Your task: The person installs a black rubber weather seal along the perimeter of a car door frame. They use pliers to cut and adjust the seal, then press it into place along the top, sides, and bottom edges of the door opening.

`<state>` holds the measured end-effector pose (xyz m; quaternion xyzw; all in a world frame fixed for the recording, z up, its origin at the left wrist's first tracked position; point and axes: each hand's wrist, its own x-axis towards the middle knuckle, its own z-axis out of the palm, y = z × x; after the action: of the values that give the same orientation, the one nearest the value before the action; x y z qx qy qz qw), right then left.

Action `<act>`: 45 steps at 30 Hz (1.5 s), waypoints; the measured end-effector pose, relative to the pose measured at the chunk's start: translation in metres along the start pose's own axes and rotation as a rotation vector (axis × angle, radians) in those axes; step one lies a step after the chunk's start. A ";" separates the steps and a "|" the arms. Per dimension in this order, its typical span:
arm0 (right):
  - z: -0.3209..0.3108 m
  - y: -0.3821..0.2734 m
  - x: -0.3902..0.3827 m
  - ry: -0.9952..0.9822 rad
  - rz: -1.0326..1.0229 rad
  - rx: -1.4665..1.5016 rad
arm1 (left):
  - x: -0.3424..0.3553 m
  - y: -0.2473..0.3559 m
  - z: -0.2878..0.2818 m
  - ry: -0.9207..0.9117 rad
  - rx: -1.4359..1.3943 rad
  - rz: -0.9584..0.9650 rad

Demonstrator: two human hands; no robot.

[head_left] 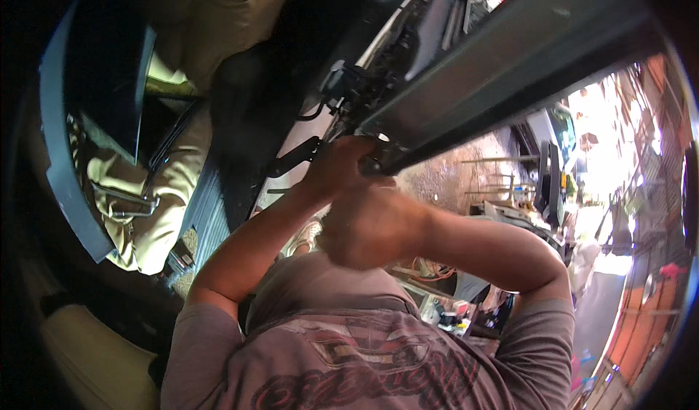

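A dark grey car door (pixel 502 68) stands ajar in front of me, its long edge slanting from upper right toward the middle. My left hand (pixel 342 164) is at the lower end of that edge, fingers curled in close to a small dark round part (pixel 370 166). What those fingers grip is hidden. Nearer to me my right hand (pixel 373 224) is closed in a fist, a little blurred, and overlaps the left wrist in the view. Anything inside the fist cannot be made out. A black door-check arm (pixel 297 156) reaches toward the left hand.
To the left is the car's interior with beige seat covers (pixel 156 199) and a metal rod handle (pixel 131 200) lying on one. Black wiring and latch parts (pixel 346 86) show beyond my hands. Cluttered shelving (pixel 502 210) and loose cable (pixel 429 270) stand on the right.
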<state>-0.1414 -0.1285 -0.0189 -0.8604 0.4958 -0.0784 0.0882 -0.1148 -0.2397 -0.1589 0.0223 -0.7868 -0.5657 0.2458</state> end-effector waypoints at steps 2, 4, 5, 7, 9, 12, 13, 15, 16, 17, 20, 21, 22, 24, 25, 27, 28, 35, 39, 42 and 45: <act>-0.010 -0.032 0.008 -0.013 0.081 0.267 | -0.003 0.013 -0.007 -0.037 -0.001 -0.068; -0.016 -0.045 -0.006 0.030 0.091 0.357 | -0.003 0.016 -0.010 -0.066 0.044 -0.079; -0.018 -0.052 -0.017 0.058 0.097 0.405 | -0.005 0.019 -0.009 -0.087 0.069 -0.087; -0.015 -0.049 -0.053 0.145 0.183 0.383 | -0.009 0.028 -0.009 -0.019 0.124 -0.050; -0.015 -0.044 -0.091 0.213 0.330 0.364 | -0.007 0.051 -0.014 0.004 0.194 -0.044; -0.016 -0.025 -0.137 0.285 0.559 0.375 | -0.005 0.076 -0.002 0.132 0.338 0.041; -0.011 -0.013 -0.157 0.265 0.621 0.373 | 0.000 0.083 0.009 0.143 0.396 0.020; -0.002 -0.001 -0.179 0.290 0.826 0.448 | 0.001 0.092 0.026 0.162 0.546 -0.059; 0.004 0.010 -0.184 0.288 0.803 0.467 | -0.002 0.088 0.029 0.202 0.555 -0.098; 0.009 0.024 -0.191 0.283 0.785 0.473 | -0.004 0.085 0.036 0.248 0.554 -0.126; 0.011 0.066 -0.218 0.233 0.726 0.461 | -0.003 0.091 0.046 0.305 0.597 -0.128; 0.014 0.078 -0.227 0.196 0.697 0.461 | -0.011 0.097 0.047 0.318 0.620 -0.134; 0.018 0.091 -0.235 0.166 0.692 0.436 | -0.019 0.106 0.045 0.286 0.585 -0.200; 0.024 0.105 -0.239 0.177 0.725 0.452 | -0.053 0.095 0.043 0.404 0.474 -0.419; 0.025 0.111 -0.241 0.160 0.752 0.460 | -0.077 0.080 0.048 0.491 0.463 -0.547; 0.032 0.120 -0.245 0.132 0.706 0.482 | -0.126 0.047 0.047 0.447 0.535 -0.670; 0.038 0.121 -0.248 0.115 0.688 0.494 | -0.145 0.036 0.055 0.418 0.564 -0.735; 0.069 0.115 -0.228 -0.136 0.576 0.479 | -0.128 -0.002 0.141 0.464 0.395 -0.511; 0.072 0.106 -0.215 -0.164 0.513 0.461 | -0.094 0.006 0.150 0.528 0.228 -0.624; 0.073 0.101 -0.217 -0.144 0.552 0.427 | -0.089 -0.004 0.142 0.515 0.255 -0.559; 0.080 0.093 -0.226 -0.096 0.647 0.490 | -0.090 -0.008 0.134 0.471 0.346 -0.533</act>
<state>-0.3138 0.0280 -0.1290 -0.6162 0.7029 -0.1221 0.3335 -0.0928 -0.0968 -0.2303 0.3959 -0.7591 -0.4482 0.2570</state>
